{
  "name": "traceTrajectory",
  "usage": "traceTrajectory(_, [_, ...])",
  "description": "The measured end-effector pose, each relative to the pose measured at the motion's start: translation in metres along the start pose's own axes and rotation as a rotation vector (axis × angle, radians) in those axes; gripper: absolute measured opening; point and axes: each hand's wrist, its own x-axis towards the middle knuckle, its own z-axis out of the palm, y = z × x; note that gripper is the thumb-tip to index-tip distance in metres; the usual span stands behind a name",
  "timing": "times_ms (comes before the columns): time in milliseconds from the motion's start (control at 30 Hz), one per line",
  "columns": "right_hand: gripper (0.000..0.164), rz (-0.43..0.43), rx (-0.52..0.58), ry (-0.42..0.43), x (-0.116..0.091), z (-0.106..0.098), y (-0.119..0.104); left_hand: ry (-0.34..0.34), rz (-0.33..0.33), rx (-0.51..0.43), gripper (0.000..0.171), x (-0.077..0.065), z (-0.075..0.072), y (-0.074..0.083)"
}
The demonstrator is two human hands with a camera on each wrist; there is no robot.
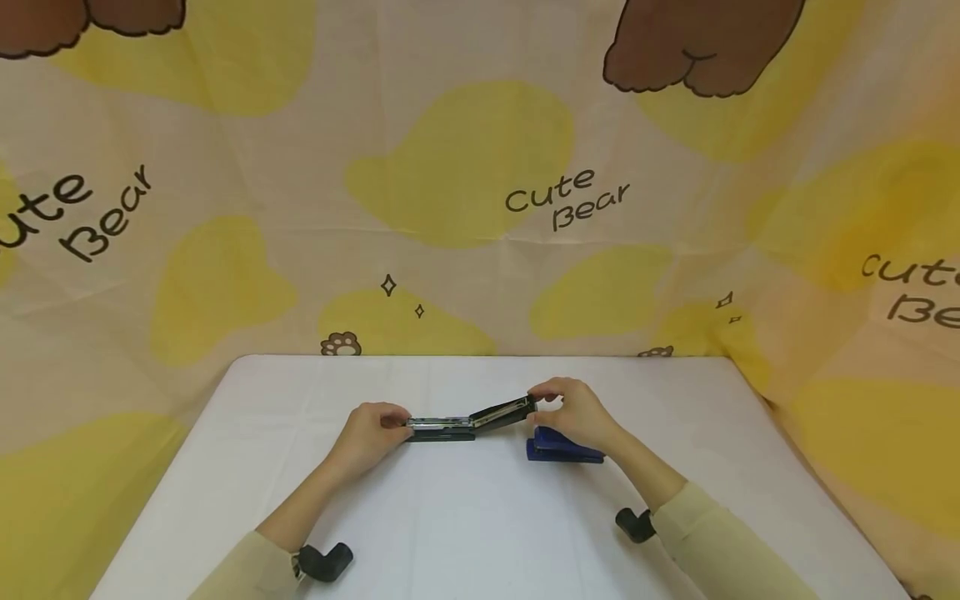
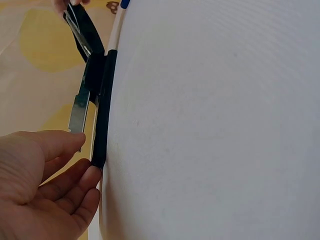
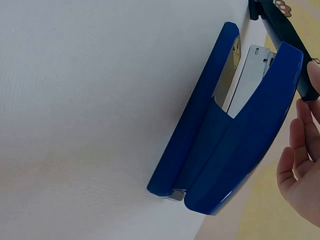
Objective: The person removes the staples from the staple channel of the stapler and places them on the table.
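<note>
A black stapler lies opened out at the middle of the table, its top arm swung up and over to the right. The metal staple channel shows between the parts. At the stapler's left end, my left hand pinches the channel and base with thumb and fingers. My right hand pinches the raised tip of the top arm. Just below that hand, a blue stapler rests on the table and touches no finger that I can see. Whether staples lie in the channel cannot be made out.
The white table has its back edge close behind the black stapler. A cloth with yellow patches and "Cute Bear" lettering hangs behind and at both sides. A black wrist mount sticks out by each sleeve.
</note>
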Motion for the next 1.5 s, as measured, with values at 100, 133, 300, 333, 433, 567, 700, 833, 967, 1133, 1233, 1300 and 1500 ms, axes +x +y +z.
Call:
traceTrajectory(100, [0.036,0.012,0.002,-0.005,-0.001,0.0,0.002,-0.002,-0.011,0.002,0.017,0.0,0.0,0.0])
traceTrajectory(133, [0.035,0.019,0.0,-0.006,-0.001,0.001,0.003,-0.003,-0.011,0.001,0.017,0.0,0.0,0.0])
traceTrajectory(300, [0.035,0.047,0.001,-0.01,-0.003,0.002,0.006,-0.004,-0.002,-0.007,0.017,0.0,0.001,0.001])
traceTrajectory(333, [0.034,0.05,0.003,-0.009,-0.002,0.002,0.006,-0.002,0.001,-0.006,0.017,0.0,0.001,0.001])
traceTrajectory(433, [0.034,0.041,0.003,-0.003,-0.002,0.001,0.007,-0.002,0.002,-0.003,0.017,0.002,0.001,0.0])
traceTrajectory(567, [0.034,0.038,0.007,0.002,-0.001,0.001,0.008,-0.002,0.004,-0.003,0.017,0.005,0.002,-0.001])
traceTrajectory(700, [0.034,0.049,0.004,0.007,0.001,0.002,0.01,0.005,0.01,-0.006,0.016,0.007,0.003,-0.003])
traceTrajectory(833, [0.035,0.067,-0.009,0.008,0.003,0.003,0.01,0.019,0.021,-0.003,0.016,0.009,0.004,-0.004])
traceTrajectory(967, [0.035,0.073,-0.006,0.013,0.004,0.003,0.011,0.029,0.035,-0.003,0.017,0.011,0.005,-0.006])
traceTrajectory(1133, [0.036,0.071,-0.003,0.015,0.004,0.004,0.013,0.042,0.038,-0.005,0.017,0.011,0.006,-0.006])
traceTrajectory(1233, [0.039,0.076,-0.008,0.011,0.003,0.002,0.014,0.04,0.035,0.008,0.022,0.008,0.007,-0.004])
traceTrajectory(1300, [0.041,0.082,-0.013,0.008,0.0,-0.002,0.014,0.039,0.034,0.03,0.029,0.005,0.006,-0.001])
traceTrajectory(1500, [0.043,0.091,-0.025,-0.019,-0.015,-0.024,0.012,0.081,0.052,0.109,0.042,-0.008,0.002,0.015])
